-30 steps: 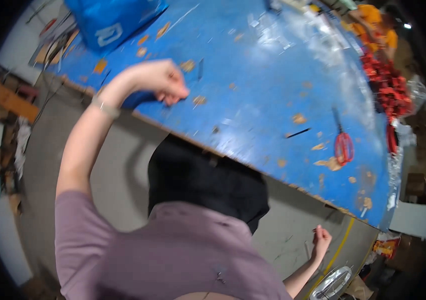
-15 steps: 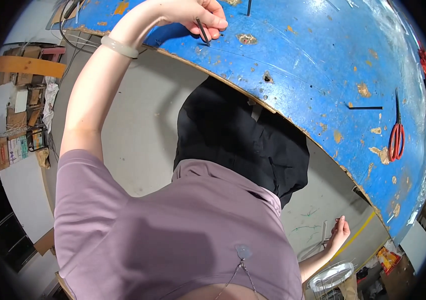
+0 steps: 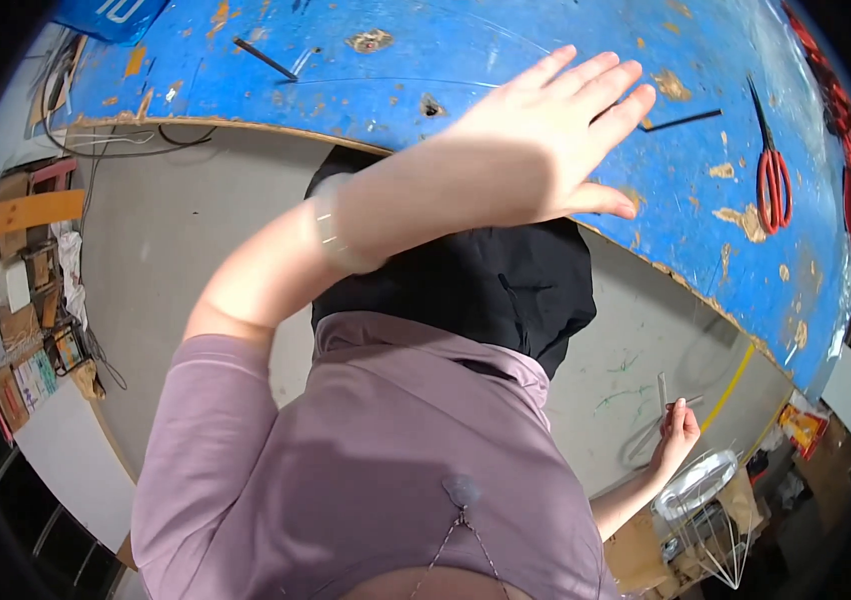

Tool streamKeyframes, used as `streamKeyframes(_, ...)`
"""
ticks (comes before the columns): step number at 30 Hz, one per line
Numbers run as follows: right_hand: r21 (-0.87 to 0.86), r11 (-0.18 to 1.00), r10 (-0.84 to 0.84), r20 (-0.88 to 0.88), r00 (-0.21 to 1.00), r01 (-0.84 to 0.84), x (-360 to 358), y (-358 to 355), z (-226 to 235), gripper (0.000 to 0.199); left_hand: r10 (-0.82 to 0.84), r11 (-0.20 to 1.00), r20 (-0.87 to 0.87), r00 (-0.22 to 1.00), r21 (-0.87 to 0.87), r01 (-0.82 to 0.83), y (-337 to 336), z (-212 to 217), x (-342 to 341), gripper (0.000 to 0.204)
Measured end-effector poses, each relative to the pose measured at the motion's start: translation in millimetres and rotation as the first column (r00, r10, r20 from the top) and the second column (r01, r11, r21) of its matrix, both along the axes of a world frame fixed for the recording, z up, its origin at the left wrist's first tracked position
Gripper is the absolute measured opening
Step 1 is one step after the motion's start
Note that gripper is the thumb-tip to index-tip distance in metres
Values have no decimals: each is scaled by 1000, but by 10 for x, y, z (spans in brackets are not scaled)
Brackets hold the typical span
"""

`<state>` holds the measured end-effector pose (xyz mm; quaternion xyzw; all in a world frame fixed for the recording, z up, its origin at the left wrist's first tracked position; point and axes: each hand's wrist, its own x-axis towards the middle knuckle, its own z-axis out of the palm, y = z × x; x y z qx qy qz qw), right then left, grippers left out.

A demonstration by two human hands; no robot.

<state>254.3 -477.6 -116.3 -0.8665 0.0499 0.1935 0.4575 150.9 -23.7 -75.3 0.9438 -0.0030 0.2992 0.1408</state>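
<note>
Rightward over the blue counter (image 3: 366, 110) the person's left hand (image 3: 546, 135) has swung, and the dark stick (image 3: 264, 59) it pinched earlier now lies on the counter, out of its grasp. That hand is spread wide, its fingertips just beside a thin black strip (image 3: 691, 120); I can't tell if they touch. Red-handled scissors (image 3: 769, 155) lie beyond. Low at right, the right hand (image 3: 681, 432) is curled, its contents unclear to me.
</note>
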Motion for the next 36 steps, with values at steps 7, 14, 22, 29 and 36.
streamKeyframes(7,-25,995,-92,-19,996,92,-337,-573,255,29,41,995,504,863,-101,12,-166,-121,361,31)
streamKeyframes(14,-125,839,544,181,819,-529,-839,-272,1139,25,-452,881,-402,796,-341,328,-828,577,-30,61)
streamKeyframes(22,-79,761,614,408,675,-644,-1010,1013,1291,25,-976,-32,112,188,-924,382,-1146,383,-544,25)
streamKeyframes(29,6,744,654,197,731,-668,-170,522,1125,16,-454,-428,476,753,-858,285,200,22,-1395,24)
streamKeyframes(36,102,672,619,467,632,-734,187,1346,1252,10,-294,-406,742,602,-668,624,979,-169,-1574,31)
